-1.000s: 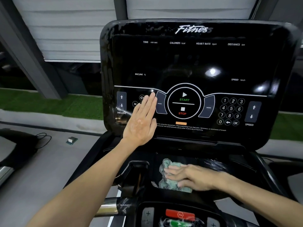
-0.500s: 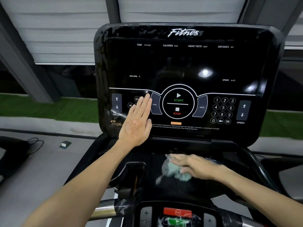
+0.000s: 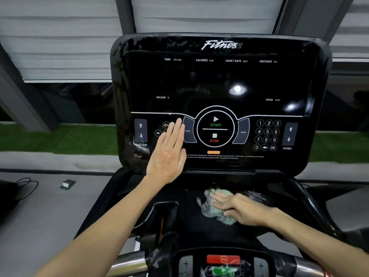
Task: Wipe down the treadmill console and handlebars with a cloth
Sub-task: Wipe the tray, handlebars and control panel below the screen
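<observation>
both hands lie flat, fingers straight: my left hand [image 3: 167, 156] stays on the console [image 3: 219, 80], my right hand [image 3: 239, 210] has nudged the cloth [image 3: 205, 204] rightward.

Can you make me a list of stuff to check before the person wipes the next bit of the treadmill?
1. Is the cloth under the right hand? Ok: flat fingers press it onto the tray.
2. Is the left hand steadying the console? Ok: it lies flat on it.
3. Is the left hand off the START button? Ok: it rests to the left of it.
4. Is the console dark, with no numbers lit? Ok.
5. Is the console rim clean? Cannot tell: shiny smears show there.
6. Is the handlebar wiped? Cannot tell.
</observation>
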Available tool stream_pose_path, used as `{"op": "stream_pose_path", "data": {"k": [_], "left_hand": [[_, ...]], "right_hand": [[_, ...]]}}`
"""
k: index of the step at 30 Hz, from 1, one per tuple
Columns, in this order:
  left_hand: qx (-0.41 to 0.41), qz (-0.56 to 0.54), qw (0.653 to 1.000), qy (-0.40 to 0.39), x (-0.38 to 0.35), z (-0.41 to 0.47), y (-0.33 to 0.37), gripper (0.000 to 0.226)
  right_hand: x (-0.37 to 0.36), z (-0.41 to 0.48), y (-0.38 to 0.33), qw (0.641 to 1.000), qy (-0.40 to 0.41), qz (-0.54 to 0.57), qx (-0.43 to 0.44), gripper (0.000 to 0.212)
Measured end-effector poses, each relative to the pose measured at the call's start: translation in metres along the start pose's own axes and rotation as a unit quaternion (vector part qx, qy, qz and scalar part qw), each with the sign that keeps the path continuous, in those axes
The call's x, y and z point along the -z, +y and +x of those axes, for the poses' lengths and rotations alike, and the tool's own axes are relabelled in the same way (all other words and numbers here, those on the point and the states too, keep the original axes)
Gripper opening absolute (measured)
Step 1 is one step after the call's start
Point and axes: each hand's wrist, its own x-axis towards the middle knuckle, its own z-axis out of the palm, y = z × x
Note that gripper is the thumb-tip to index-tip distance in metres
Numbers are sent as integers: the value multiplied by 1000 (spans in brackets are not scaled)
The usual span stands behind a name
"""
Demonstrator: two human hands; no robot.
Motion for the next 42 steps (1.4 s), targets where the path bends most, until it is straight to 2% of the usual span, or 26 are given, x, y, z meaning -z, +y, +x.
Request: {"op": "stream_pose_path", "data": {"k": [4, 8, 12, 14, 18, 20, 22, 24, 28, 31, 33, 37, 39, 42], "left_hand": [[-72, 17, 997, -2, 2, 4, 5, 64], [-138, -35, 990, -2, 4, 25, 36, 64], [-163, -54, 985, -8, -4, 41, 64, 64], [-171, -61, 983, -15, -13, 42, 73, 64], [-169, -51, 984, -33, -26, 37, 80, 64], [-167, -39, 985, -30, -27, 37, 81, 63], [-164, -32, 986, -24, -27, 37, 83, 63], [-160, -27, 987, -21, -27, 37, 85, 63], [-144, -21, 989, -10, -26, 37, 85, 64], [-136, -15, 990, -16, -25, 36, 87, 64], [-142, -3, 990, -17, -25, 35, 88, 63], [-135, 15, 990, -30, -24, 35, 89, 64], [-131, 19, 991, -34, -24, 35, 90, 65], [-130, 25, 991, -30, -22, 34, 91, 66]], "right_hand": [[-4, -5, -11, 997, -42, 53, 23, 53], [10, 13, -10, 999, 13, -2, -35, 55], [-13, -4, -24, 998, -26, 54, -7, 53], [-3, -2, -22, 999, -27, 42, -4, 53], [3, 10, -17, 994, 30, -102, -29, 56], [-8, 2, -20, 996, 8, -86, -17, 55], [-4, -9, -21, 999, -40, -20, 4, 55], [13, -6, -15, 996, -81, -27, 13, 61], [23, 6, -4, 990, -50, -126, 32, 69], [11, -12, -3, 989, -61, -90, 102, 58], [18, -19, 4, 989, -76, -59, 111, 56], [22, 4, 18, 981, -31, -170, 83, 79], [9, 8, 7, 983, -25, -151, 101, 67], [9, -9, 4, 985, -68, -85, 132, 56]]}}
